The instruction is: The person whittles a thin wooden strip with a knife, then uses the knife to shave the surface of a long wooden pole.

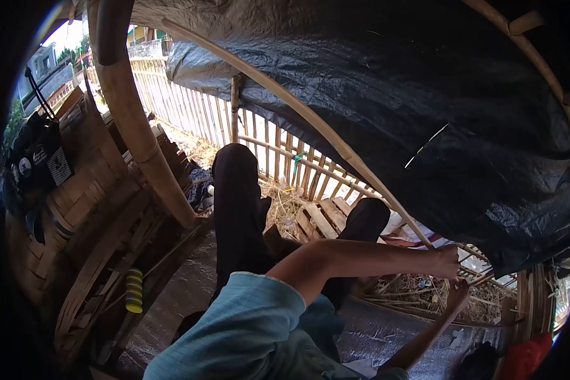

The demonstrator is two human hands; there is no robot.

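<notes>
My left hand [448, 261] reaches across to the right, its fingers closed beside the lower edge of a black tarp [386, 95]. What it grips, if anything, is too small and dark to make out. Just below it, my right hand [459, 294] is closed too, fingers pinched at the near end of a thin bamboo stick [482, 277]. The two hands nearly touch. A long bamboo pole [297, 104] slants down under the tarp and ends close to my left hand.
A bamboo fence [269, 152] stands ahead, with wooden slats [320, 218] and straw below. To the left are a thick bamboo post [123, 101], a woven panel [85, 183], a black bag [38, 155] and a yellow-green ribbed cylinder [134, 291]. Red plastic [527, 358] lies lower right.
</notes>
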